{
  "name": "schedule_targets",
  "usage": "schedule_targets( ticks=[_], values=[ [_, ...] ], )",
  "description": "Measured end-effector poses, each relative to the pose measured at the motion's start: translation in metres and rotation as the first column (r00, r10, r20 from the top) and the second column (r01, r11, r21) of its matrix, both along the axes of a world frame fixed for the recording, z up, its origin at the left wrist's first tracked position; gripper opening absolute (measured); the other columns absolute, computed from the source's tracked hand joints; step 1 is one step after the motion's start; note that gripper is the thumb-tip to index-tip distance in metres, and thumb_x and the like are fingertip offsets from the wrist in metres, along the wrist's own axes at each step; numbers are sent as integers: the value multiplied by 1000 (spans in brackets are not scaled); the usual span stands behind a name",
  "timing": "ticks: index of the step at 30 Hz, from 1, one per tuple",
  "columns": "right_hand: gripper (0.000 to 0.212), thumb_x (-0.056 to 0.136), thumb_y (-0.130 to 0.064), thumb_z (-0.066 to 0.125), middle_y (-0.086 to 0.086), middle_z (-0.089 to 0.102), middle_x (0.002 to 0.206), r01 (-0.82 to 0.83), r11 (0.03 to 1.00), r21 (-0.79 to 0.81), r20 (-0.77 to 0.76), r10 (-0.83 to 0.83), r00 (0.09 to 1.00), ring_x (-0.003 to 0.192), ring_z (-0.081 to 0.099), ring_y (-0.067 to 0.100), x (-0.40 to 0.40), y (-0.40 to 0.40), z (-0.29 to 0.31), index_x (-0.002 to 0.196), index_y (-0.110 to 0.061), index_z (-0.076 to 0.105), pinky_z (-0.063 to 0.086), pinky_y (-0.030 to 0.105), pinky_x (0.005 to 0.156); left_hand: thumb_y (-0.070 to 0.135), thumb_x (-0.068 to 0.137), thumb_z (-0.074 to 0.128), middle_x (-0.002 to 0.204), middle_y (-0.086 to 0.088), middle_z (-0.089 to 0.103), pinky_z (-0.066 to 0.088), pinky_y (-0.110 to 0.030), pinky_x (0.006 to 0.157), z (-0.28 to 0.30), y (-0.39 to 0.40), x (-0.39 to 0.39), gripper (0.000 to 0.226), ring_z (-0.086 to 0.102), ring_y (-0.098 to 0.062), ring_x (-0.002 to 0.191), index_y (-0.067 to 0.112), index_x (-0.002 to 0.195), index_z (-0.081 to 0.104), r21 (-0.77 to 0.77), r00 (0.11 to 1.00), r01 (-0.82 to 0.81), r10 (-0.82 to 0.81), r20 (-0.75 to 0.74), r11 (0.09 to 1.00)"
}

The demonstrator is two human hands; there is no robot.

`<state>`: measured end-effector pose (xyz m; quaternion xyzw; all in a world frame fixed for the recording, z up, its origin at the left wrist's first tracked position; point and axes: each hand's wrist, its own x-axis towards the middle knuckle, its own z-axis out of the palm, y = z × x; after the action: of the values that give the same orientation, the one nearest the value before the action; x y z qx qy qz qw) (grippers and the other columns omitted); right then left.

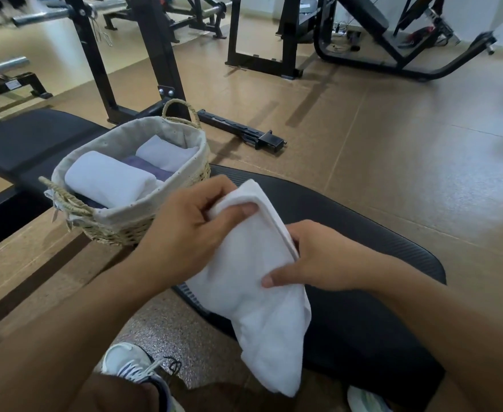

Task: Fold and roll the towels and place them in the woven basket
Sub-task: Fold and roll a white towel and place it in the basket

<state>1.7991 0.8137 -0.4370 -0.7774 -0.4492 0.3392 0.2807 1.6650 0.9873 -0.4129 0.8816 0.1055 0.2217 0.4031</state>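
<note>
A folded white towel (pixel 253 281) hangs over the black padded bench (pixel 363 263) in front of me. My left hand (pixel 191 227) pinches its top end between thumb and fingers. My right hand (pixel 318 260) grips the towel's right edge near the middle, thumb on the front. The woven basket (pixel 119 230) with a pale cloth liner stands on the bench to the left. Inside lie two rolled white towels (pixel 107 178) and a purple towel (pixel 149 169) between them.
Black gym frames (pixel 143 55) and barbells stand behind the basket. A black metal bar (pixel 241 130) lies on the brown floor. A machine base (pixel 393 63) curves at the back right. My white shoes (pixel 131 365) show below.
</note>
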Motion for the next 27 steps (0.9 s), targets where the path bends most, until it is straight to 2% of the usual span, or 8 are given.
schedule_targets(
  ticks=[4, 8, 12, 16, 18, 21, 24, 27],
  values=[
    [34, 77, -34, 80, -14, 72, 105, -71, 971, -229, 129, 102, 986, 91, 68, 5, 19, -9, -11, 108, -30, 67, 59, 36, 84, 34, 96, 64, 78, 0, 62, 38, -10, 58, 1, 8, 2, 16, 54, -3, 67, 21, 86, 64, -51, 991, -105, 109, 79, 993],
    [26, 75, -22, 74, -7, 70, 96, 25, 982, -190, 160, 6, 987, 85, 69, 12, 49, -24, 3, 98, -27, 62, 60, 42, 77, 40, 99, 58, 83, 7, 65, 43, -15, 62, -6, 27, 8, 19, 57, 1, 72, 22, 95, 64, -152, 960, -278, 281, -1, 948],
    [33, 78, -17, 72, 5, 74, 103, 107, 994, -6, -219, -105, 970, 93, 73, 24, 77, -50, 18, 110, -16, 65, 58, 34, 73, 38, 101, 57, 98, 5, 75, 51, -31, 75, -22, 46, 13, 16, 70, -14, 93, 26, 106, 67, -354, 937, -300, 204, -282, 886],
    [45, 83, -15, 65, 19, 72, 118, 185, 981, -61, -637, -181, 749, 101, 71, 35, 86, -67, 29, 128, -12, 65, 60, 37, 75, 29, 101, 57, 106, -6, 78, 58, -37, 75, -24, 47, 10, 19, 75, -24, 93, 22, 114, 69, -706, 895, -229, -139, -423, 670],
    [27, 89, -17, 70, 12, 75, 111, 201, 974, -101, -456, -225, 861, 97, 72, 29, 89, -68, 20, 116, -15, 71, 59, 32, 74, 31, 100, 60, 101, -5, 78, 57, -36, 73, -33, 52, 12, 15, 73, -24, 89, 23, 108, 69, -537, 877, -239, -58, -478, 809],
    [10, 93, -15, 68, -7, 75, 80, 264, 949, -174, 158, -238, 958, 79, 73, 13, 89, -61, -1, 94, -24, 72, 55, 27, 68, 33, 96, 66, 90, 0, 74, 56, -36, 69, -46, 61, 14, 11, 70, -20, 82, 22, 94, 65, -132, 836, -259, 153, -526, 957],
    [10, 95, -17, 66, -10, 69, 66, 308, 935, -176, 229, -265, 937, 58, 66, 2, 83, -51, -9, 89, -25, 71, 56, 32, 66, 30, 92, 71, 90, -4, 72, 60, -43, 66, -55, 68, 18, 15, 70, -25, 85, 18, 92, 63, -80, 783, -238, 142, -606, 968],
    [8, 93, -23, 70, -7, 72, 79, 344, 936, -79, 200, -323, 925, 73, 68, 11, 82, -48, -7, 86, -27, 72, 53, 30, 73, 24, 92, 70, 94, -6, 68, 57, -36, 61, -59, 74, 20, 14, 67, -23, 84, 16, 94, 58, 36, 730, -230, 197, -655, 973]
  ],
)
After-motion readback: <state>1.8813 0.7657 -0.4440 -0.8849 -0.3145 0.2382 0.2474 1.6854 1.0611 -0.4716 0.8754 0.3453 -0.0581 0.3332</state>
